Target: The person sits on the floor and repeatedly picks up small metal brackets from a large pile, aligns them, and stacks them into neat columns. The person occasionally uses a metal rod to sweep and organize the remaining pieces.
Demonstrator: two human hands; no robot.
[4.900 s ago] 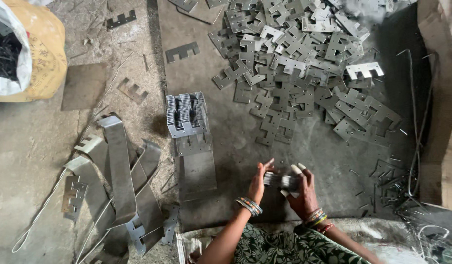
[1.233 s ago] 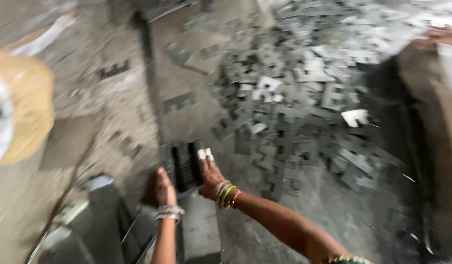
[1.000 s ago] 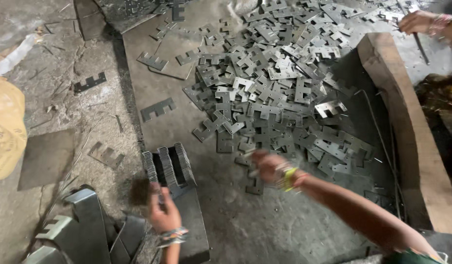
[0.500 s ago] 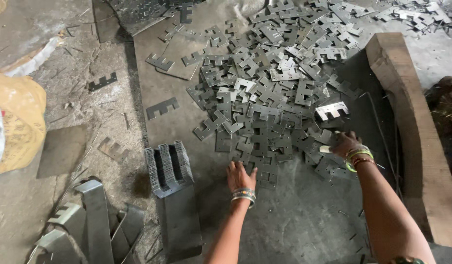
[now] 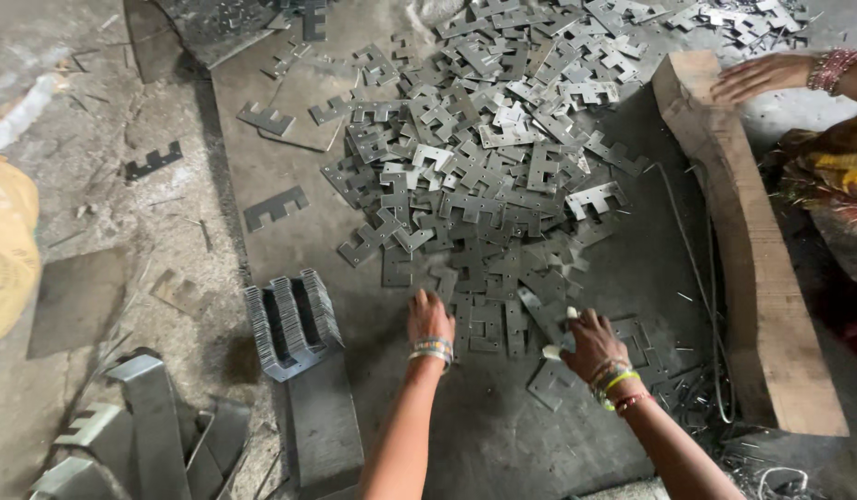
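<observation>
A wide pile of grey E-shaped metal plates (image 5: 484, 167) covers the dark floor sheet in front of me. My left hand (image 5: 431, 319), with bangles at the wrist, lies palm down with its fingers spread on the plates at the pile's near edge. My right hand (image 5: 586, 341), its fingertips wrapped in white, pinches a tilted plate (image 5: 539, 315) at the same edge. A neat stack of plates (image 5: 292, 322) stands on edge just left of my left hand.
A thick wooden beam (image 5: 743, 250) borders the pile on the right, and another person's hand (image 5: 757, 76) rests on its far end. A yellow sack (image 5: 7, 245) sits at the far left. Bent metal strips (image 5: 150, 426) lie at lower left. Wires lie beside the beam.
Both my hands have left the upright stack and come to the near edge of the pile. The right hand has drawn in from the far right and closed on a plate.
</observation>
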